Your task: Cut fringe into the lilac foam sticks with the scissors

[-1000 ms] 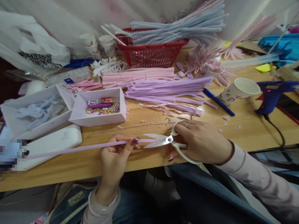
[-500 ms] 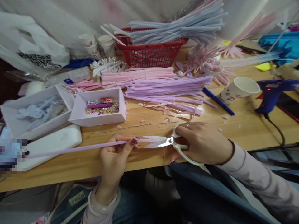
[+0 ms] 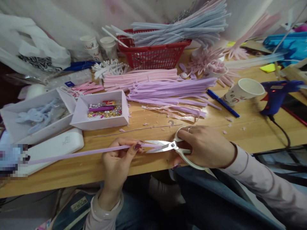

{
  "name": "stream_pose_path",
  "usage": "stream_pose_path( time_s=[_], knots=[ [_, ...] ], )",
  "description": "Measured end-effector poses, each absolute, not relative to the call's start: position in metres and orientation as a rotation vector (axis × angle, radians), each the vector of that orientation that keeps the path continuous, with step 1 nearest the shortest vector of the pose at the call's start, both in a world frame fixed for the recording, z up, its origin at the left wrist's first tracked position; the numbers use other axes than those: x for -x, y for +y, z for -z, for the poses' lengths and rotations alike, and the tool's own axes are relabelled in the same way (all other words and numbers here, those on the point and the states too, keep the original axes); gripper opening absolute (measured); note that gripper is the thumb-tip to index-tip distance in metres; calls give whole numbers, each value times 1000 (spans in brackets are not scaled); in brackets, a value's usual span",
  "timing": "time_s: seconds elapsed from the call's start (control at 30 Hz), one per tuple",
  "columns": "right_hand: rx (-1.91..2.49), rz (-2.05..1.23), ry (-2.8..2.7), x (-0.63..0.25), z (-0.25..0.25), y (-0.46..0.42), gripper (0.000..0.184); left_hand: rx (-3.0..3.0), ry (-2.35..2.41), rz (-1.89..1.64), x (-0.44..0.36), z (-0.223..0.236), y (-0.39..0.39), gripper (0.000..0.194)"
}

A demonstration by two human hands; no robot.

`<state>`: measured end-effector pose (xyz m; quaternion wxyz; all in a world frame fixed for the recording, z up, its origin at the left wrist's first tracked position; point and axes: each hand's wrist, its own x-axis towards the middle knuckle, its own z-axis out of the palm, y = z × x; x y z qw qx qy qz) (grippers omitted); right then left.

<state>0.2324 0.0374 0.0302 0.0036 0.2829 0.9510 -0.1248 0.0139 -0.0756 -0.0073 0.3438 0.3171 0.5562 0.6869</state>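
Pinching a lilac stem [image 3: 83, 153] near the table edge [image 3: 59, 179], left hand [image 3: 116, 164] faces scissors [image 3: 173, 145], 2 blades [image 3: 158, 142] apart, gripped by right hand [image 3: 207, 145].

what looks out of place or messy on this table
Small pale scraps lie scattered on the table near the blue pen, like uncollected offcuts. A thin, bare-looking strand lies alone between the scissors and the fuzzy lilac bundle, seemingly stripped.
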Motion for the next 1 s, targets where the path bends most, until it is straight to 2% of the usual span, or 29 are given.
stream_pose_path(
  time_s=[0.13,0.5,1.0],
  knots=[
    [-916,397,3016,-235,-28,36,44,-805,1407,-1787,-14,7,-76,15],
    [-903,297,3110,-239,-27,36,54,-812,1447,-1767,-13,10,-76,18],
    [-934,261,3136,-242,-26,36,54,-756,1472,-1771,-14,6,-74,21]
  ],
)
